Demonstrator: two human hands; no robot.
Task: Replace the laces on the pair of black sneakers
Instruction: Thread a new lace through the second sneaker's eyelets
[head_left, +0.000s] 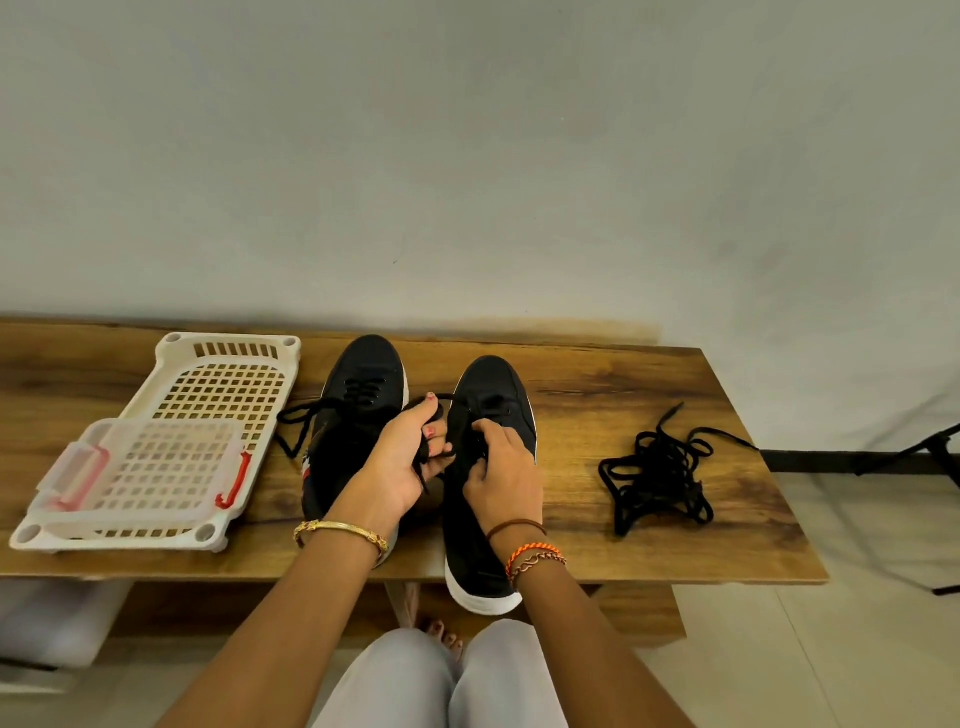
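Two black sneakers with white soles stand side by side on the wooden table (597, 374), toes pointing away from me. The left sneaker (363, 374) has a black lace threaded through its upper eyelets, its loose end trailing off to the left. My left hand (402, 457) grips a bunch of black lace that loops toward the right sneaker (491, 384). My right hand (501, 470) rests on that shoe's eyelet area, its fingers curled and pinching the lace there. A tangled pile of loose black laces (662, 470) lies on the table to the right.
A white perforated plastic tray (228, 364) lies at the table's left, with a clear lidded box with red clips (145, 467) on it. A black stand leg (930, 452) shows on the floor at the right. My knees and a foot are below the table edge.
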